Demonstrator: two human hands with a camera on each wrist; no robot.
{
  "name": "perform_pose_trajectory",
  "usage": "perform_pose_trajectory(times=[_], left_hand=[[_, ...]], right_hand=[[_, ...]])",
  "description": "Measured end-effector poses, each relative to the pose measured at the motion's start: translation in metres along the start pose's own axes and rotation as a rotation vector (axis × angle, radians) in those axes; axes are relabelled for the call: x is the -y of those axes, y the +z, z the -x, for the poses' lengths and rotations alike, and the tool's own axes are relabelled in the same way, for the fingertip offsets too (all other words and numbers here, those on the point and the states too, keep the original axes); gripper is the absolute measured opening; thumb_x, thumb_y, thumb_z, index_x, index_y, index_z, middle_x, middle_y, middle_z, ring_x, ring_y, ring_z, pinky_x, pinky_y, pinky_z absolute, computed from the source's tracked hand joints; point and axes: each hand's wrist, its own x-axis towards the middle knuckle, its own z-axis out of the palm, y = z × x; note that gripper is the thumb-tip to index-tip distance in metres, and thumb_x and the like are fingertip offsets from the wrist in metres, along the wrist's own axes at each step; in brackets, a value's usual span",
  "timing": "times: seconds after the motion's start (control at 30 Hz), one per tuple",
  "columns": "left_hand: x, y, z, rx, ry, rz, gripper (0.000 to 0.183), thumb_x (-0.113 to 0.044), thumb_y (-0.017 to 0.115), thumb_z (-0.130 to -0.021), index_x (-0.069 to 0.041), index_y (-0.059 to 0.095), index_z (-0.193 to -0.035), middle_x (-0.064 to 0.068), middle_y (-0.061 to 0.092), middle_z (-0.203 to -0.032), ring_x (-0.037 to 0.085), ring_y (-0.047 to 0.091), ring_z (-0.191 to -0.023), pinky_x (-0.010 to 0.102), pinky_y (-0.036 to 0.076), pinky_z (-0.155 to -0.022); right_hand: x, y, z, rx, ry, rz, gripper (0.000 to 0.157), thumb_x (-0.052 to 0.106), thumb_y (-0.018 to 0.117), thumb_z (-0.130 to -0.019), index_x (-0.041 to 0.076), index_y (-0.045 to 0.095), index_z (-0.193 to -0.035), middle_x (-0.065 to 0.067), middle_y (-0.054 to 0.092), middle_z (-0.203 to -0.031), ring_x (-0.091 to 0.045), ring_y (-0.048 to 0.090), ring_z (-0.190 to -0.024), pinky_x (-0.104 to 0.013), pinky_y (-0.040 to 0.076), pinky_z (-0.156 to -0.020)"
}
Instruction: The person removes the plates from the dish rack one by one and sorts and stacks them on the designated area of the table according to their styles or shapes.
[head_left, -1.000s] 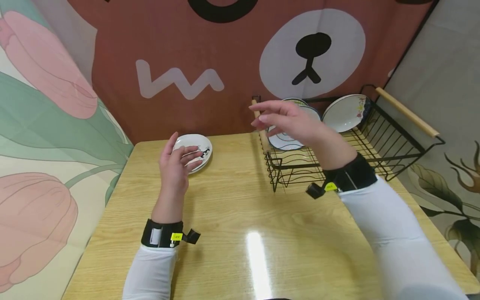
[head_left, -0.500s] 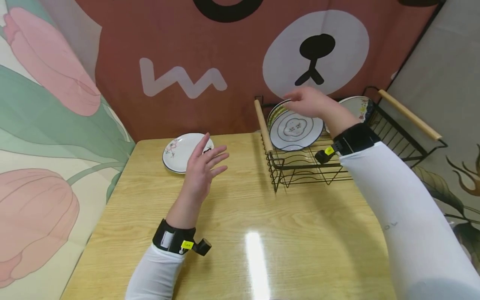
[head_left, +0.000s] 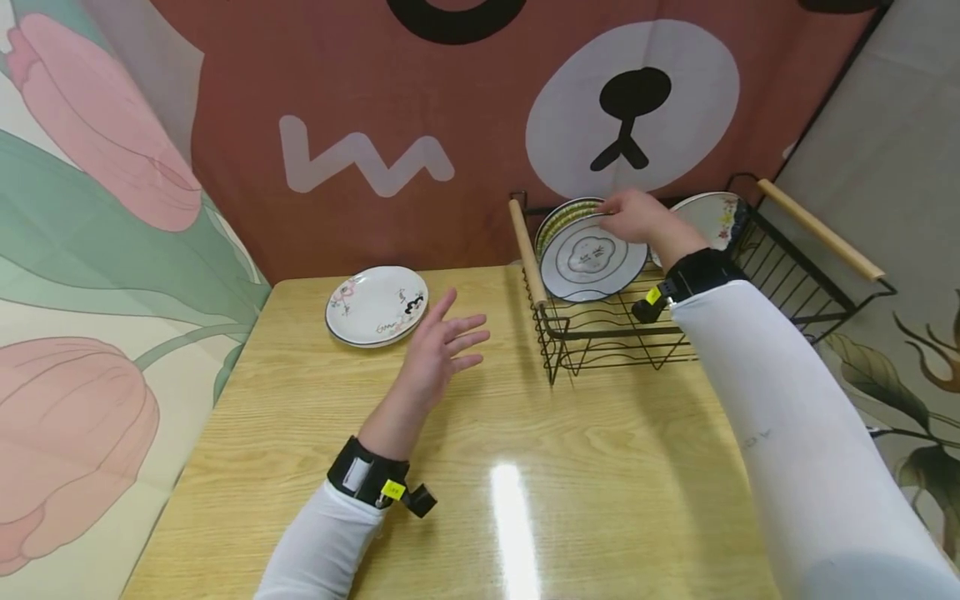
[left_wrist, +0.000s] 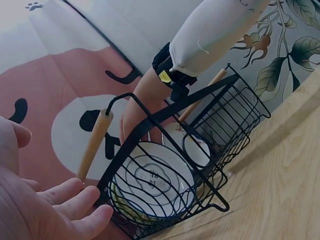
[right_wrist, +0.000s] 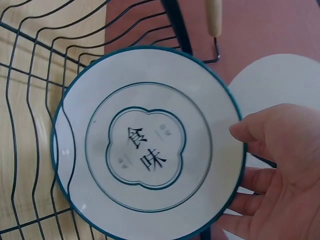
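Note:
A white plate (head_left: 591, 258) with a dark blue-green rim and a flower-shaped outline in its middle leans upright in the black wire dish rack (head_left: 600, 334). My right hand (head_left: 637, 218) pinches its upper rim; in the right wrist view the thumb (right_wrist: 245, 131) lies over the front and the other fingers reach behind the edge. Behind that plate shows another with a yellow-green patterned rim (head_left: 551, 225). My left hand (head_left: 435, 354) hovers over the table left of the rack, fingers spread and holding nothing.
Stacked white plates (head_left: 371, 302) with a pink and black print lie on the wooden table (head_left: 465, 433) at the back left. A flower-patterned white dish (head_left: 708, 218) leans in the rack's right part. Wooden handles (head_left: 821, 229) top the rack's ends.
My right hand has gone over the rack and come down onto the plate's upper rim, taking hold of it. My left hand has moved right, away from the stacked plates.

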Motion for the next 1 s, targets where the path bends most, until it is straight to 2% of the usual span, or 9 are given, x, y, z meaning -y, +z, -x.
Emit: perform_pose_trajectory(times=[0.13, 0.2, 0.27, 0.33, 0.43, 0.53, 0.67, 0.83, 1.0], left_hand=[[0.002, 0.000, 0.000, 0.004, 0.000, -0.001, 0.065, -0.022, 0.047, -0.103, -0.031, 0.025, -0.163, 0.026, 0.052, -0.152, 0.039, 0.060, -0.132, 0.055, 0.051, -0.107], [0.003, -0.001, -0.001, 0.001, 0.001, -0.003, 0.064, -0.023, 0.047, -0.104, -0.031, 0.026, -0.163, 0.026, 0.052, -0.152, 0.038, 0.061, -0.132, 0.057, 0.050, -0.108], [0.004, -0.002, -0.001, -0.001, -0.001, -0.001, 0.063, -0.023, 0.047, -0.104, -0.032, 0.026, -0.163, 0.027, 0.051, -0.152, 0.039, 0.060, -0.132, 0.060, 0.046, -0.111], [0.004, -0.002, -0.001, -0.002, -0.005, -0.005, 0.063, -0.024, 0.047, -0.104, -0.032, 0.027, -0.163, 0.026, 0.052, -0.152, 0.038, 0.060, -0.132, 0.062, 0.045, -0.112], [0.004, -0.003, -0.002, 0.003, -0.008, -0.005, 0.064, -0.025, 0.047, -0.104, -0.033, 0.026, -0.163, 0.027, 0.050, -0.153, 0.040, 0.059, -0.133, 0.063, 0.044, -0.113], [0.004, -0.003, -0.001, 0.001, -0.011, -0.015, 0.063, -0.025, 0.047, -0.104, -0.034, 0.026, -0.163, 0.025, 0.052, -0.152, 0.038, 0.060, -0.133, 0.056, 0.051, -0.108], [0.004, -0.003, -0.001, -0.005, -0.016, -0.022, 0.063, -0.026, 0.047, -0.103, -0.034, 0.027, -0.162, 0.024, 0.054, -0.151, 0.036, 0.063, -0.130, 0.049, 0.055, -0.102], [0.004, -0.004, -0.002, -0.006, -0.016, -0.013, 0.063, -0.025, 0.047, -0.103, -0.033, 0.027, -0.163, 0.025, 0.053, -0.151, 0.036, 0.063, -0.130, 0.061, 0.046, -0.111], [0.004, -0.004, -0.003, -0.012, -0.014, -0.019, 0.063, -0.025, 0.047, -0.104, -0.033, 0.027, -0.163, 0.024, 0.053, -0.151, 0.037, 0.062, -0.131, 0.061, 0.046, -0.112]], right_hand=[[-0.006, 0.004, -0.005, 0.007, 0.030, 0.025, 0.055, 0.027, 0.041, -0.106, -0.002, 0.044, -0.153, -0.027, 0.041, -0.159, -0.045, 0.037, -0.148, -0.060, 0.031, -0.122], [-0.008, 0.006, -0.006, 0.005, 0.044, 0.031, 0.054, 0.028, 0.041, -0.106, -0.001, 0.048, -0.150, -0.027, 0.047, -0.154, -0.043, 0.043, -0.142, -0.059, 0.034, -0.120], [-0.009, 0.008, -0.006, 0.003, 0.043, 0.047, 0.048, 0.028, 0.041, -0.105, -0.001, 0.057, -0.140, -0.026, 0.057, -0.139, -0.041, 0.052, -0.127, -0.056, 0.042, -0.111], [-0.011, 0.010, -0.006, -0.001, 0.048, 0.059, 0.040, 0.027, 0.042, -0.104, -0.001, 0.063, -0.123, -0.023, 0.061, -0.119, -0.037, 0.055, -0.108, -0.051, 0.047, -0.095], [-0.012, 0.013, -0.006, -0.021, 0.055, 0.072, 0.032, 0.025, 0.043, -0.103, 0.001, 0.063, -0.102, -0.017, 0.059, -0.099, -0.032, 0.052, -0.091, -0.043, 0.043, -0.079], [-0.013, 0.015, -0.006, -0.049, 0.070, 0.062, 0.032, 0.025, 0.045, -0.102, 0.001, 0.066, -0.103, -0.017, 0.061, -0.103, -0.032, 0.053, -0.092, -0.042, 0.044, -0.079], [-0.012, 0.015, -0.006, -0.061, 0.090, 0.047, 0.041, 0.025, 0.044, -0.103, -0.001, 0.067, -0.125, -0.024, 0.062, -0.126, -0.036, 0.055, -0.107, -0.050, 0.049, -0.093], [-0.010, 0.016, -0.005, -0.079, 0.100, 0.037, 0.045, 0.019, 0.040, -0.102, -0.003, 0.064, -0.134, -0.027, 0.061, -0.135, -0.038, 0.054, -0.116, -0.055, 0.046, -0.104], [-0.012, 0.014, -0.003, -0.083, 0.116, 0.019, 0.046, 0.017, 0.040, -0.102, -0.002, 0.062, -0.138, -0.027, 0.060, -0.137, -0.038, 0.054, -0.121, -0.056, 0.045, -0.109]])
